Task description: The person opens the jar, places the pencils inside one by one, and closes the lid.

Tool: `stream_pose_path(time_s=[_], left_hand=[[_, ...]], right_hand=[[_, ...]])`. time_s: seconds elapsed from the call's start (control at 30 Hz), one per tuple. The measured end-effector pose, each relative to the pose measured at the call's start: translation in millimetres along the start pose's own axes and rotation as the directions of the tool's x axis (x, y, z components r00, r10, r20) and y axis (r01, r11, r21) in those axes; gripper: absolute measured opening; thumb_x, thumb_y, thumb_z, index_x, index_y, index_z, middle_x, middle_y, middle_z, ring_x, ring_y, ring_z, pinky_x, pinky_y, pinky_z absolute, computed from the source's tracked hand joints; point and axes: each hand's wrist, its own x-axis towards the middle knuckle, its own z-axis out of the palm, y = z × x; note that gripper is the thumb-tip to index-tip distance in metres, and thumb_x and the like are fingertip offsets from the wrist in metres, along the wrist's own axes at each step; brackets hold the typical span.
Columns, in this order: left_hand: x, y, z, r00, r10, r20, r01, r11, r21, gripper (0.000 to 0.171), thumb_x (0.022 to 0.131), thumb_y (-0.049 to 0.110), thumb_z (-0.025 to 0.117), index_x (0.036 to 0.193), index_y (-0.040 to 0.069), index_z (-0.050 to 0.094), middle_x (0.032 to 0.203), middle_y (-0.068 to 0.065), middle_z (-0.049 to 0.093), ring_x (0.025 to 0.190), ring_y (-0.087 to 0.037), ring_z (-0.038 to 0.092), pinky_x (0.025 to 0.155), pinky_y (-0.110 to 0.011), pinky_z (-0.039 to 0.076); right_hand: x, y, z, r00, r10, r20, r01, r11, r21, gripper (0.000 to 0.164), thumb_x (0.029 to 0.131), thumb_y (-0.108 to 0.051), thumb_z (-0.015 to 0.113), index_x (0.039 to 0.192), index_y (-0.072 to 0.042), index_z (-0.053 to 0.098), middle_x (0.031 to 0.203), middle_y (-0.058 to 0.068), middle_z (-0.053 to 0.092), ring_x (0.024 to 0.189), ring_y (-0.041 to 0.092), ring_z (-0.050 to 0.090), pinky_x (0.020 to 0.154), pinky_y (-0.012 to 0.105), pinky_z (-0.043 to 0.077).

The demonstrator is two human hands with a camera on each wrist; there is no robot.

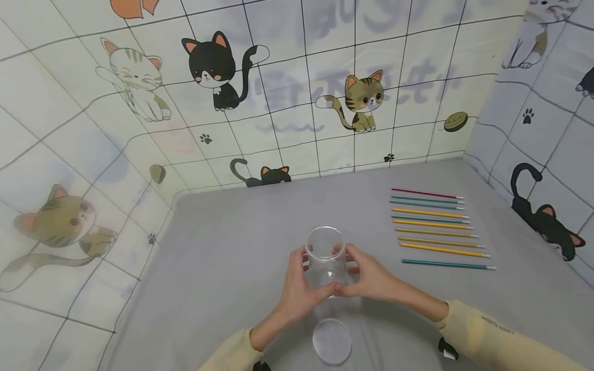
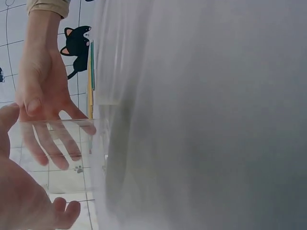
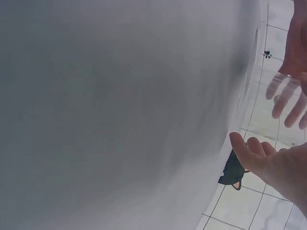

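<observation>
A clear, see-through jar (image 1: pixel 326 263) stands upright between both hands in the head view, its round open rim facing up. From the left side my left hand (image 1: pixel 299 288) holds it, thumb across the near side and fingers behind. My right hand (image 1: pixel 373 277) grips the opposite side, the two thumbs meeting in front. A round translucent lid (image 1: pixel 331 341) lies flat on the table just nearer than the jar. Through the clear wall of the jar (image 2: pixel 60 139), the right fingers show in the left wrist view. Whether its base touches the table I cannot tell.
Several pencils (image 1: pixel 436 224) in red, green and yellow lie in a row at the right of the grey table (image 1: pixel 223 257). Cat-patterned sheets (image 1: pixel 287 113) wall in the back and sides. Small dark objects (image 1: pixel 447 349) show by both sleeves.
</observation>
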Motion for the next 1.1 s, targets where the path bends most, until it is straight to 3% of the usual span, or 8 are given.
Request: stream_pose_path(time_s=[0.37,0.63,0.93,1.1], left_hand=[[0.8,-11.4,6.0,0.995,-0.083,0.055,0.084,0.996,-0.031,0.087,0.071,0.021,0.091,0.140,0.005,0.041,0.134,-0.007,0.051,0.114,-0.027,0.055,0.089,-0.048,0.053],[3.9,-13.0,7.6,0.992,-0.105,0.067,0.109,0.993,-0.056,0.084,0.070,0.017,0.091,0.139,0.010,0.043,0.135,-0.003,0.054,0.112,-0.024,0.058,0.090,-0.046,0.053],[3.9,-13.4,7.2,0.993,-0.096,0.068,0.101,0.992,-0.074,0.085,0.070,0.018,0.092,0.139,0.004,0.044,0.132,-0.005,0.057,0.108,-0.023,0.059,0.091,-0.044,0.053],[3.2,-14.7,6.8,0.994,-0.093,0.056,0.098,0.992,-0.081,0.084,0.069,0.016,0.092,0.138,0.007,0.046,0.130,-0.001,0.057,0.107,-0.023,0.059,0.090,-0.043,0.054]], right_hand=[[-10.3,1.1,-7.1,1.000,-0.004,0.008,0.003,1.000,0.030,0.078,0.075,-0.017,0.089,0.137,-0.004,0.045,0.132,0.019,0.056,0.115,0.044,0.059,0.083,0.050,0.057],[-16.9,3.2,-19.2,1.000,-0.009,-0.017,0.009,1.000,0.029,0.068,0.078,-0.009,0.085,0.134,-0.003,0.048,0.132,0.018,0.056,0.114,0.044,0.059,0.083,0.050,0.057],[-30.0,3.9,-49.0,0.995,0.004,-0.096,-0.013,0.995,-0.098,0.055,0.080,-0.001,0.081,0.128,-0.002,0.055,0.123,0.021,0.061,0.108,0.043,0.062,0.081,0.050,0.057],[-37.1,3.6,-67.0,0.990,0.025,-0.139,-0.047,0.987,-0.155,0.055,0.079,0.002,0.081,0.128,-0.004,0.056,0.122,0.018,0.062,0.107,0.041,0.062,0.082,0.050,0.057]])
